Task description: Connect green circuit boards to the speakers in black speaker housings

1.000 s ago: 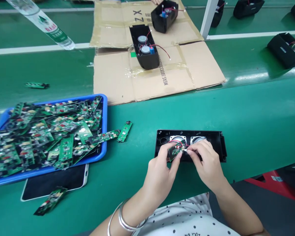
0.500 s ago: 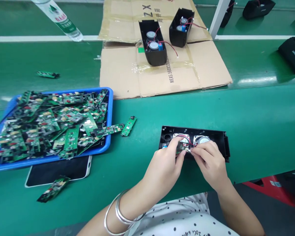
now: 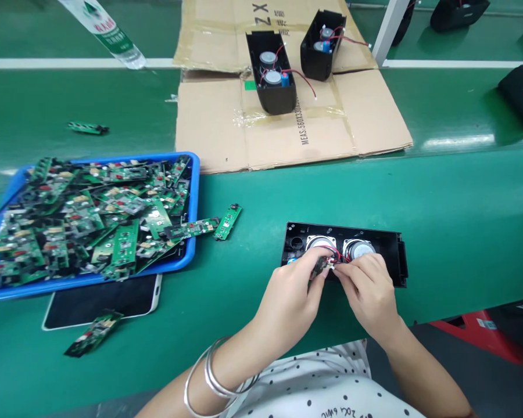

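Since circuit board [image 3: 318, 268] sits more edge-on than moment ago, connection seems mid-work: left hand [image 3: 290, 296] pinches board over black case [image 3: 391, 251], right hand [image 3: 369, 295] pinches white plug [image 3: 330, 263] beside it.

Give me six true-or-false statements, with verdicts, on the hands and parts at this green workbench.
1. The left hand holds a small green circuit board over a rectangular black plastic housing. True.
2. That housing shows three speakers. False: two round grey speakers show.
3. The right hand is at a small white connector. True.
4. A rectangular blue plastic tray overlaps a white-edged phone. True.
5. That tray holds bottles. False: piled green circuit boards.
6. The phone's screen is lit. False: it is dark.
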A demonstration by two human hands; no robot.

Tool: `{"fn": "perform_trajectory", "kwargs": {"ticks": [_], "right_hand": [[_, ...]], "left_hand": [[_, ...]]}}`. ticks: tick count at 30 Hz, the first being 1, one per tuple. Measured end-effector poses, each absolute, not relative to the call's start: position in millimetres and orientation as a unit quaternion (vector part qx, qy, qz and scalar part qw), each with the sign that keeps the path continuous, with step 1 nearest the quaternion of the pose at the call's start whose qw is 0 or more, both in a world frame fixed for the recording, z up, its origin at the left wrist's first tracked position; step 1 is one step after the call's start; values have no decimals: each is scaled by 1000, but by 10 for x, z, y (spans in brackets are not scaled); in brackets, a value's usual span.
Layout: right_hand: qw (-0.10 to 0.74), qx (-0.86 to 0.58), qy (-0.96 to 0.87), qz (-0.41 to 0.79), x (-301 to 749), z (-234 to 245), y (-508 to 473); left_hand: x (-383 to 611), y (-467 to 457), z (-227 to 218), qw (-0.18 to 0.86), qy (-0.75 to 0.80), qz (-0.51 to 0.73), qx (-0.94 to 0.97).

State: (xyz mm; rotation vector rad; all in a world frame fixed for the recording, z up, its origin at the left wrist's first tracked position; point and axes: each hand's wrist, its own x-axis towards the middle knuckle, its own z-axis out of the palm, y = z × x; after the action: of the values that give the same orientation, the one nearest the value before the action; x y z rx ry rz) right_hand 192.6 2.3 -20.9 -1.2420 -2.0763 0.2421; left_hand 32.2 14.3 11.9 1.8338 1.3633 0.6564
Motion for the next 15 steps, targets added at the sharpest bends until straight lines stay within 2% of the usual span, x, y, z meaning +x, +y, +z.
{"fn": "perform_trajectory", "kwargs": {"ticks": [6,11,15], "right_hand": [[339,-470,-809,97,1924,-265,19],[361,-503,-762,189,1977,-253,41],[329,-501,-774,204,1987,-239,42]], "left_hand": [[274,146,146,369,508,230,743],[237,200,207,395,487,192,755],[234,199,185,404,474,209,754]]}}
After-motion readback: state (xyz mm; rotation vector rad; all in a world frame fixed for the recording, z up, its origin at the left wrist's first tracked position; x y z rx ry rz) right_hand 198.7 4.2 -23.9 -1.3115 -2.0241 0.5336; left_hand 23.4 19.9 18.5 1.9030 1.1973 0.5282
